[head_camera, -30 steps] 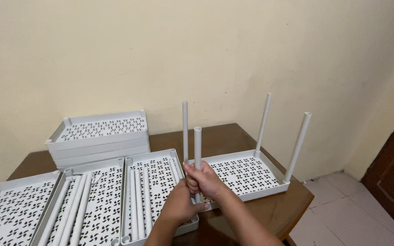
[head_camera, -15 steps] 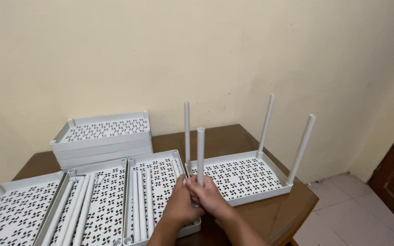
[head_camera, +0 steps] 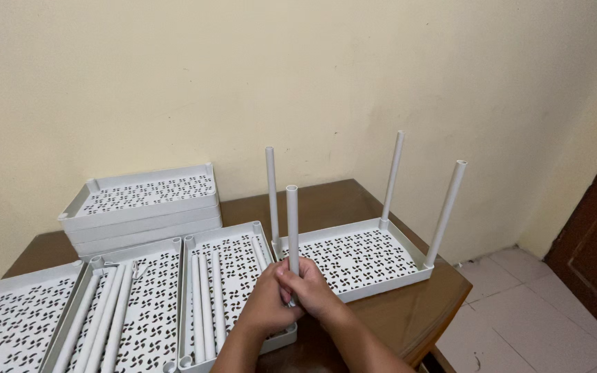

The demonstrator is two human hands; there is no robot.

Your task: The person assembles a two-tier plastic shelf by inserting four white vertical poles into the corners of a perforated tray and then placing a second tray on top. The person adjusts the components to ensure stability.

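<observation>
Your two hands are closest to you, at the near-left corner of the white tray [head_camera: 381, 284] that sits on the right side of the brown table [head_camera: 388, 321]. Your left hand [head_camera: 265, 304] and your right hand [head_camera: 310, 290] are both closed tight around the bottom of one white pole [head_camera: 291, 224]. The pole stands straight up, its long way running up and down and its open top pointing at the ceiling. Your hands hide its bottom end, so I cannot tell if it is pushed all the way into the corner hole; it looks like it is going in there.

Three more poles already stand in that tray: one at the far-left corner [head_camera: 271, 190], one at the far-right corner [head_camera: 392, 173] and one at the near-right corner [head_camera: 446, 211]. So three legs look done and this one is the last for this tray.

To the left, near the table's front edge, three more trays lie flat. The middle tray [head_camera: 233, 266] and the next tray [head_camera: 148, 304] have loose poles lying in them, pointing from you toward the wall. The last tray [head_camera: 8, 321] is at the left edge. Farther back, by the wall, is a stack of trays [head_camera: 139, 207]. Those all look like work still to do.
</observation>
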